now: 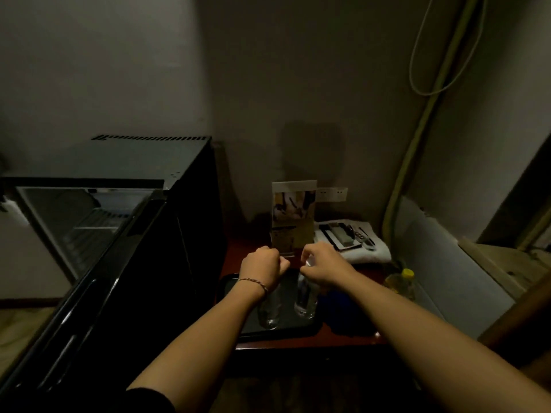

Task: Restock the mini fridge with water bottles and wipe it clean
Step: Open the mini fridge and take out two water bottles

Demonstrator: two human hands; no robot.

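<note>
Two clear water bottles stand upright on a black tray (313, 327) on a dark red table. My left hand (264, 268) is closed around the top of the left bottle (269, 311). My right hand (323, 268) grips the neck of the right bottle (305, 299). The black mini fridge (185, 222) stands to the left with its door (98, 293) swung open toward me. Its pale interior (77, 216) with wire shelves shows at the far left.
A standing leaflet holder (293, 216) is behind the tray. A folded white towel (354, 242) with small items on it lies at the back right. A yellow-capped bottle (402, 284) and a dark blue cloth (343, 314) sit right of the tray.
</note>
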